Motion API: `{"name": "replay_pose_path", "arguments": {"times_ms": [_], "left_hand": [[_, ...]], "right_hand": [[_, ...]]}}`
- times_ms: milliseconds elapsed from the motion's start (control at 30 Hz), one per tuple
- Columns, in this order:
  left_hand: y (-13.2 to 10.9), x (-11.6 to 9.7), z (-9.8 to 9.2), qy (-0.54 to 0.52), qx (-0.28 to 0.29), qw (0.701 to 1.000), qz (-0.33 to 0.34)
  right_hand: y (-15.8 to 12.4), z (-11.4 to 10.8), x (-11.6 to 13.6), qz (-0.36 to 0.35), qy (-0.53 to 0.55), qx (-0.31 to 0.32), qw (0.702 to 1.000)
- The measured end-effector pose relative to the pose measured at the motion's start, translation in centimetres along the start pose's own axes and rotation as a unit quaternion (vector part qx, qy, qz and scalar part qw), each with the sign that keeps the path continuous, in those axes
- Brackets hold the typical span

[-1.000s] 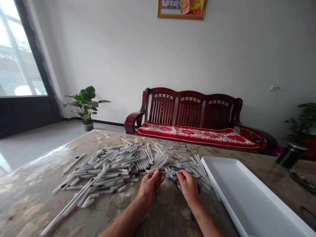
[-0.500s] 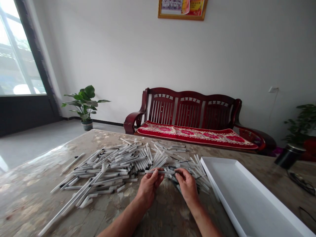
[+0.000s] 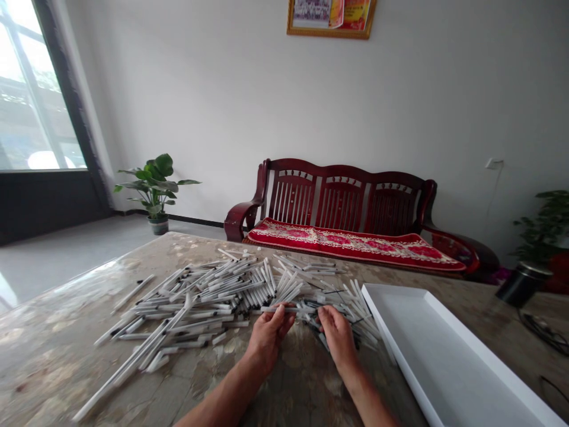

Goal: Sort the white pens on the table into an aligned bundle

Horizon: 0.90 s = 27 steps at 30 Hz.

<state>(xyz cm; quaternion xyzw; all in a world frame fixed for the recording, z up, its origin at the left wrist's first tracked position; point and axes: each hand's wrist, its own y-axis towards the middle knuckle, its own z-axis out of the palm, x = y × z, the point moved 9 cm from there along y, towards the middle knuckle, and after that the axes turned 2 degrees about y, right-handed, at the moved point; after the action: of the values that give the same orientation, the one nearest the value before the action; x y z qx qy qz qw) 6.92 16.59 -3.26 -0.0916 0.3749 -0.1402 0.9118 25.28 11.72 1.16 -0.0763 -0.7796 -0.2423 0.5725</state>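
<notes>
My left hand (image 3: 268, 333) is closed on a slim white pen (image 3: 269, 309), which lies level across the fingers with its left end sticking out. To the right of it, my right hand (image 3: 336, 333) is pinched by the pen's other end. Something small and dark shows at those right fingertips, too small to make out. Behind both hands spreads a pile of white pens (image 3: 226, 287), many with black ends. More pale and dark slender parts (image 3: 362, 332) lie beyond and beside the right hand, which partly hides them.
A shallow white box (image 3: 462, 356) stands on the stone-look table (image 3: 178, 397) at the right. Farther right are a black cylinder (image 3: 523, 283) and dark cables (image 3: 544, 335). A red wooden bench (image 3: 342, 198) stands behind the table, and a potted plant (image 3: 157, 190) at the left.
My right hand has drawn slightly right, and its fingers have closed more tightly together. The left hand keeps its hold on the pen. The view has shifted a little.
</notes>
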Motion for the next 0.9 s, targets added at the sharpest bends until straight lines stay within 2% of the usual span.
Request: {"name": "replay_pose_path", "arguments": {"times_ms": [200,433,500,567,667,767,900], "left_hand": [[-0.5,-0.3,0.4,0.006,-0.018,1.0,-0.001],[-1.1,-0.3,0.1,-0.008,-0.067,0.998,-0.021],[-1.0,-0.2,-0.2,-0.012,-0.074,0.997,-0.024],[-1.0,-0.3,-0.3,-0.017,-0.077,0.997,-0.024],[-0.9,-0.5,-0.3,-0.02,-0.075,0.997,-0.02],[-1.1,-0.5,0.0,-0.013,-0.061,0.998,-0.019],[-1.1,-0.5,0.2,-0.002,-0.052,0.999,-0.012]], "right_hand": [[-0.1,-0.3,0.5,-0.036,-0.031,-0.016,0.999],[-0.7,-0.6,3.3,-0.167,-0.089,-0.049,0.981],[-0.8,-0.5,3.4,-0.182,-0.086,-0.049,0.978],[-0.7,-0.5,3.1,-0.162,-0.06,-0.045,0.984],[-0.5,-0.2,2.0,-0.086,-0.011,-0.022,0.996],[-0.4,0.3,1.3,-0.027,-0.011,0.0,1.0],[-0.3,0.3,0.8,-0.01,-0.025,-0.002,1.0]]}}
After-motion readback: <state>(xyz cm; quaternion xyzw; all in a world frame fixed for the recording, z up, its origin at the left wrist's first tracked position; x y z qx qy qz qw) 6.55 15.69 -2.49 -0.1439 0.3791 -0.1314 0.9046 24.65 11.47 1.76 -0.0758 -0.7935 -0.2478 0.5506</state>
